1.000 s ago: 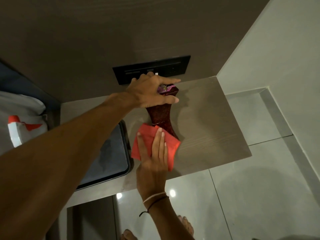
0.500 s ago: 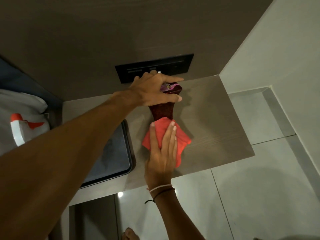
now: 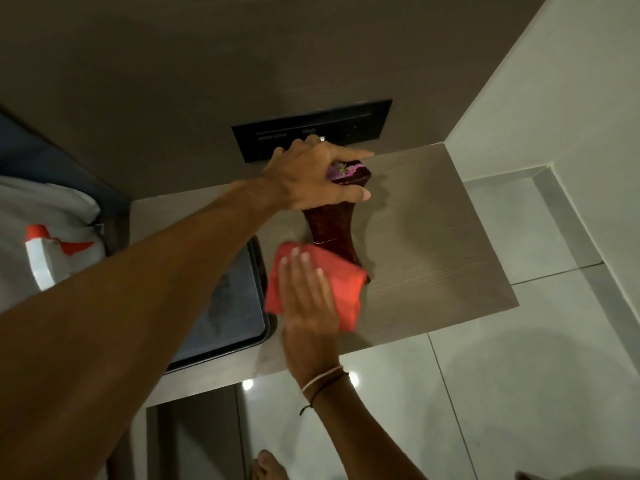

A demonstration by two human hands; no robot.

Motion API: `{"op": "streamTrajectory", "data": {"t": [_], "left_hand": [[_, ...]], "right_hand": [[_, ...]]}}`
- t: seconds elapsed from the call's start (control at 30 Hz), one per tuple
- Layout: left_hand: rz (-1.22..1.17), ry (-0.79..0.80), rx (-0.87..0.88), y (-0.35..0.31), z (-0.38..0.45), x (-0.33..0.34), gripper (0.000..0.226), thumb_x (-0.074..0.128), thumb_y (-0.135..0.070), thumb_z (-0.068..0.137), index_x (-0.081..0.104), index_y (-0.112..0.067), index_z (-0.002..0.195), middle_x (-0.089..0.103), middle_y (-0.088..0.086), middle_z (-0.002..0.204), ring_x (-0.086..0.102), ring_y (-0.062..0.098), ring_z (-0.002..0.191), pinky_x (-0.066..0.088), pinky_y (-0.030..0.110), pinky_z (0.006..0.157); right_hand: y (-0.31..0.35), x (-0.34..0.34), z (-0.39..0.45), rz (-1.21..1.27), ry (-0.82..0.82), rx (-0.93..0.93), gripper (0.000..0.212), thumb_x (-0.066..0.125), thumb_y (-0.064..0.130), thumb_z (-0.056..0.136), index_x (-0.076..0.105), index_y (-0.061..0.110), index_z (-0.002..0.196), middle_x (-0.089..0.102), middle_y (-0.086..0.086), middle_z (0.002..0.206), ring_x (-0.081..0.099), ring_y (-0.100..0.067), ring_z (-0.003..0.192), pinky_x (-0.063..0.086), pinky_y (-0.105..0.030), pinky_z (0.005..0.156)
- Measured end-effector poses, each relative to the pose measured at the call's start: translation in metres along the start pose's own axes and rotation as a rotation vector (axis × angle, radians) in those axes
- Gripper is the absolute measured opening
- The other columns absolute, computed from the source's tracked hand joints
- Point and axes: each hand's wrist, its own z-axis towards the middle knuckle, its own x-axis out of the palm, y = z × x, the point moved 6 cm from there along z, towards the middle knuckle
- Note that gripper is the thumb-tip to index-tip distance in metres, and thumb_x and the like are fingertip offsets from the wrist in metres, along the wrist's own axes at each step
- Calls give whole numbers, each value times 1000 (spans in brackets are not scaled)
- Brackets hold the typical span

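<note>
I see the dark red vase [image 3: 330, 230] on the wooden shelf [image 3: 433, 237], between its back and front edges. The left hand [image 3: 311, 174] grips its top, while the right hand [image 3: 308, 299], fingers straight, presses a red cloth [image 3: 346, 289] against its base (black tray [image 3: 225, 306] just left).

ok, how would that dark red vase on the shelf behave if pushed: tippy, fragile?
Probably tippy: the vase is tall and narrow-waisted, and the left hand grips its top while the right hand presses the cloth against its lower part. Likely stiff: no give shows under that press. Off the shelf, it might break on the tiles.
</note>
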Motion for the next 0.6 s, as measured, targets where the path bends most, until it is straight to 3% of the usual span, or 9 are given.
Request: {"op": "streamTrajectory", "data": {"t": [0.07, 0.1, 0.2, 0.27, 0.33, 0.5, 0.6], "left_hand": [[-2, -4, 15, -4, -3, 2, 76, 60, -74, 79, 38, -59, 150, 49, 14, 150, 42, 35, 143, 29, 60, 114], [8, -8, 15, -4, -5, 1, 75, 61, -74, 80, 38, -58, 150, 48, 14, 150, 41, 35, 143, 28, 60, 114], [8, 7, 14, -3, -5, 0, 75, 62, -72, 82, 38, -57, 151, 49, 13, 150, 42, 34, 143, 29, 60, 115], [11, 12, 22, -6, -5, 1, 78, 61, -74, 80, 38, -57, 152, 49, 13, 150, 43, 35, 142, 29, 59, 114], [23, 9, 24, -7, -5, 3, 79, 60, -74, 79, 37, -57, 152, 48, 15, 150, 41, 36, 142, 28, 59, 114], [-21, -17, -3, -3, 0, -3, 76, 61, -76, 76, 39, -61, 148, 50, 10, 155, 44, 34, 145, 31, 59, 118], [-17, 5, 24, -4, -1, -2, 80, 57, -77, 73, 40, -58, 149, 55, 10, 151, 48, 33, 143, 33, 63, 117]], "right_hand": [[13, 6, -9, 62, 79, -79, 56, 35, 13, 94, 46, 6, 149, 43, -15, 158, 40, -29, 146, 49, -52, 110], [17, 1, -9, 122, 40, -36, 55, 37, 12, 94, 47, 6, 148, 45, -16, 156, 42, -30, 145, 48, -52, 111], [-2, -26, -11, 311, -294, 190, 41, 43, 4, 104, 51, 4, 144, 53, -18, 151, 46, -30, 144, 44, -49, 115], [-26, -45, -1, 356, -412, 308, 47, 51, 0, 99, 50, 7, 146, 51, -17, 150, 44, -27, 144, 45, -47, 115], [-39, -51, 20, 320, -395, 303, 52, 52, -4, 90, 55, 4, 142, 54, -20, 145, 43, -29, 140, 46, -50, 112], [-32, -27, 15, 192, -174, 15, 46, 44, 0, 91, 61, -4, 134, 59, -23, 143, 47, -38, 141, 40, -53, 117], [-32, -16, -8, 161, -32, -146, 44, 65, -5, 94, 60, 2, 137, 57, -15, 147, 49, -31, 141, 46, -50, 114]]}}
